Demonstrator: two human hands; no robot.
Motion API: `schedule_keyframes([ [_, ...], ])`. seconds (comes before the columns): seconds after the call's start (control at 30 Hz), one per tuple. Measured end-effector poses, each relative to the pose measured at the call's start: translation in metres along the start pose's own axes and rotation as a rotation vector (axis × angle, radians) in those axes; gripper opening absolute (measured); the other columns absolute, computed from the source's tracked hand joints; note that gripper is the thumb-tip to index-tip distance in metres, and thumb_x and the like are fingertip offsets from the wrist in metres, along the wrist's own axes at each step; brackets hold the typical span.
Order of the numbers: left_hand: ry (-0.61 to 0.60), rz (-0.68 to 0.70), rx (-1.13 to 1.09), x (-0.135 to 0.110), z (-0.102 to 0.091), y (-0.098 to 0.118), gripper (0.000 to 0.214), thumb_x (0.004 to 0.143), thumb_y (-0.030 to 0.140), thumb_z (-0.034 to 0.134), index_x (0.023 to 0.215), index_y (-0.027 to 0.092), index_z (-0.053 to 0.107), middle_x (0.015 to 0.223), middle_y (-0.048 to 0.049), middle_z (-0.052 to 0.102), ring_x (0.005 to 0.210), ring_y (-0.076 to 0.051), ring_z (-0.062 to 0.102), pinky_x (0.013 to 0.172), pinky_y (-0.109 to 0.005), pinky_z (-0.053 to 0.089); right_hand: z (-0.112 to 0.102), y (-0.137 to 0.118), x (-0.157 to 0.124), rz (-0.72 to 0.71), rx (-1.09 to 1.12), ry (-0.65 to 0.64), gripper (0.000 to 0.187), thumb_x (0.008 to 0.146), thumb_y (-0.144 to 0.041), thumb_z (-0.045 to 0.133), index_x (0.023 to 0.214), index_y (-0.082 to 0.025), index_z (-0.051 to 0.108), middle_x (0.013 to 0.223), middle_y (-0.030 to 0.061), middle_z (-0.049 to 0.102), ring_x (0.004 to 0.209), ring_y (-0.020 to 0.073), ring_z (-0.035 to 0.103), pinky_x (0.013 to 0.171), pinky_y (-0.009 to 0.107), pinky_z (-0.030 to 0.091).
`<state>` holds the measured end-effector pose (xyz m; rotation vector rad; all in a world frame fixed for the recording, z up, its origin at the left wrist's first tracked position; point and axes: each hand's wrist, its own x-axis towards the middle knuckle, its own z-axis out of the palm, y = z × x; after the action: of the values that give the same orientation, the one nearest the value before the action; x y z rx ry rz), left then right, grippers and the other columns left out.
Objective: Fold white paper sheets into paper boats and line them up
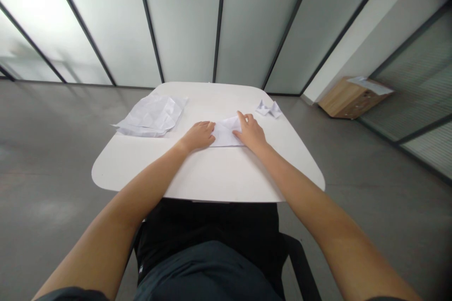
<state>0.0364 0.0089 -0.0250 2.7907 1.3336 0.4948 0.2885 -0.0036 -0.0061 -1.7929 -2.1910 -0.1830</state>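
Note:
A folded white sheet of paper (224,134) lies on the white table (212,174) between my two hands. My left hand (199,135) is at the paper's left end, with its fingers close together and curled onto it, pressing it down. On the right end rests my right hand (251,130), its thumb and index finger spread apart over the paper. A crease shows near that thumb. Part of each end of the sheet is hidden under my hands.
Crumpled thin white sheets (151,115) are heaped at the table's left. Small folded paper pieces (268,109) stand at the far right. Frosted glass panels (187,19) rise behind the table. A wooden box (353,99) sits on the floor to the right.

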Motion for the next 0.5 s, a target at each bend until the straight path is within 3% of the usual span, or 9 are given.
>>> schedule_keyframes([
  [0.13, 0.008, -0.001, 0.009, -0.001, 0.001, 0.002, 0.049, 0.094, 0.026, 0.049, 0.141, 0.014, 0.056, 0.132, -0.0147, 0.069, 0.132, -0.029, 0.06, 0.119, -0.043, 0.041, -0.005, -0.013, 0.001, -0.252, -0.093, -0.03, 0.047, 0.102, -0.02, 0.052, 0.148, -0.023, 0.059, 0.149, 0.0162, 0.056, 0.13, 0.0372, 0.046, 0.107, 0.048, 0.037],
  [0.27, 0.002, 0.004, -0.024, -0.002, 0.003, 0.001, 0.055, 0.096, 0.026, 0.047, 0.149, 0.014, 0.05, 0.139, -0.0143, 0.067, 0.138, -0.027, 0.056, 0.121, -0.042, 0.038, 0.001, -0.02, 0.006, -0.421, -0.082, -0.177, 0.046, 0.104, -0.011, 0.043, 0.143, -0.022, 0.065, 0.136, 0.0148, 0.065, 0.124, 0.0309, 0.051, 0.104, 0.041, 0.039],
  [0.4, -0.011, 0.0, -0.053, -0.003, 0.004, 0.001, 0.056, 0.096, 0.025, 0.045, 0.151, 0.016, 0.048, 0.142, -0.013, 0.066, 0.138, -0.026, 0.056, 0.121, -0.043, 0.036, 0.008, -0.019, 0.011, -0.398, -0.049, -0.209, 0.053, 0.105, -0.014, 0.042, 0.154, -0.027, 0.057, 0.137, 0.0125, 0.064, 0.12, 0.028, 0.055, 0.104, 0.038, 0.04],
  [0.5, -0.018, -0.004, -0.036, -0.003, 0.002, 0.001, 0.054, 0.095, 0.026, 0.046, 0.148, 0.017, 0.05, 0.14, -0.0137, 0.066, 0.137, -0.027, 0.057, 0.122, -0.045, 0.033, 0.008, -0.021, 0.012, -0.351, -0.031, -0.215, 0.049, 0.109, -0.026, 0.04, 0.154, -0.035, 0.057, 0.137, 0.0114, 0.062, 0.121, 0.0294, 0.055, 0.102, 0.04, 0.042],
])
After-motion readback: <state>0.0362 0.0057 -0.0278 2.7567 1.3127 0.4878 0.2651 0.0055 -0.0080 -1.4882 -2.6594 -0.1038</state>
